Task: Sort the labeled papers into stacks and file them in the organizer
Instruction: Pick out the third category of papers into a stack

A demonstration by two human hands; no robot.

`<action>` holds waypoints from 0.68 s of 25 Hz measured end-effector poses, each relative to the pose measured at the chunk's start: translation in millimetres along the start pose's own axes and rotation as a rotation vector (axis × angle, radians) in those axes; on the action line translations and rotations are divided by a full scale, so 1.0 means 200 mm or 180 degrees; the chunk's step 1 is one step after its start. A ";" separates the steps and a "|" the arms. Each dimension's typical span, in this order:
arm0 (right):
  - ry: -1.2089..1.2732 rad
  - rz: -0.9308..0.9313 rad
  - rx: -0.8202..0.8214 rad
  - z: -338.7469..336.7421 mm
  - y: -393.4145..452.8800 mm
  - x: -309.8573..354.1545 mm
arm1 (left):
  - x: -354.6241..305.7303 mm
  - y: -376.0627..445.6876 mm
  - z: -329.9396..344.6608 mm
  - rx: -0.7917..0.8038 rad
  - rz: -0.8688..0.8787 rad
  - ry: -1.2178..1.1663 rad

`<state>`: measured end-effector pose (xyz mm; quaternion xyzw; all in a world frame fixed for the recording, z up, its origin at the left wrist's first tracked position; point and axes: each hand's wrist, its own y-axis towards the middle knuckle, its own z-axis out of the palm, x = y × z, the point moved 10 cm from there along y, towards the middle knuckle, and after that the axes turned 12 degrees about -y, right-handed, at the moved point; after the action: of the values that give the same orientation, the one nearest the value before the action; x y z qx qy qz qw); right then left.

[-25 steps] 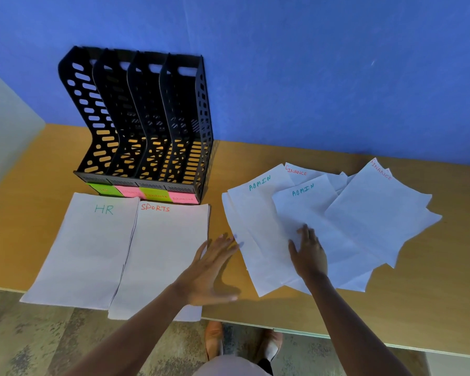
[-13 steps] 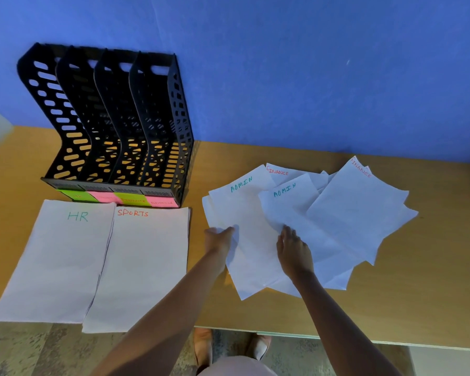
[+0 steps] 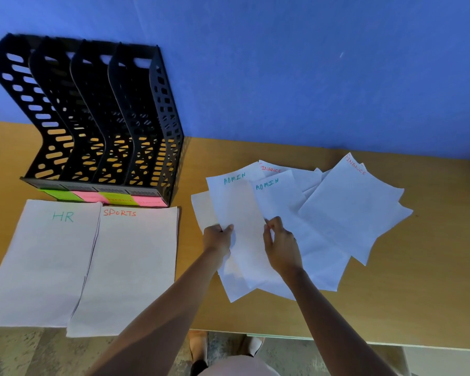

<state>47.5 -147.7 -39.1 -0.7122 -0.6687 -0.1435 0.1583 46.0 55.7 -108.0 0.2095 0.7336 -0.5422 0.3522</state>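
Left hand (image 3: pixel 218 236) pinching the left edge of the front ADMIN sheet (image 3: pixel 238 213), right hand (image 3: pixel 281 244) pinching its right edge, both forearms reaching toward twelve o'clock, loose pile on tabletop (image 3: pixel 418 280)

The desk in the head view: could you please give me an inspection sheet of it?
Surface: wooden desk, against a blue wall.
Job's things: black organizer, four slots, no papers seen inside; HR stack and SPORTS stack squared in front; loose pile of ADMIN and FINANCE sheets fanned on the right.
Clutter: nothing seen.
Grippers: left hand and right hand pinch the top ADMIN sheet.
Cables: nothing seen.
Surroundings: patterned floor, the person's shoes.
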 end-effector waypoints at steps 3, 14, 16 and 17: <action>0.0323 -0.0091 -0.0075 0.00 0.03 0.08 | -0.02 0.00 -0.02 0.0148 0.0055 0.0062; 0.0591 -0.0454 0.0274 0.15 -0.04 0.34 | 0.00 -0.04 -0.08 0.0523 -0.0363 -0.0461; 0.0611 -0.0459 0.0322 0.17 -0.05 0.36 | -0.01 -0.05 -0.08 0.0545 -0.0295 -0.0490; 0.0655 -0.0467 0.0340 0.17 -0.06 0.36 | -0.01 -0.05 -0.08 0.0555 -0.0243 -0.0505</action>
<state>40.5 -66.8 -39.8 -0.6335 -0.7059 -0.1912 0.2528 36.0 67.8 -98.1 0.1676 0.6609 -0.6318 0.3687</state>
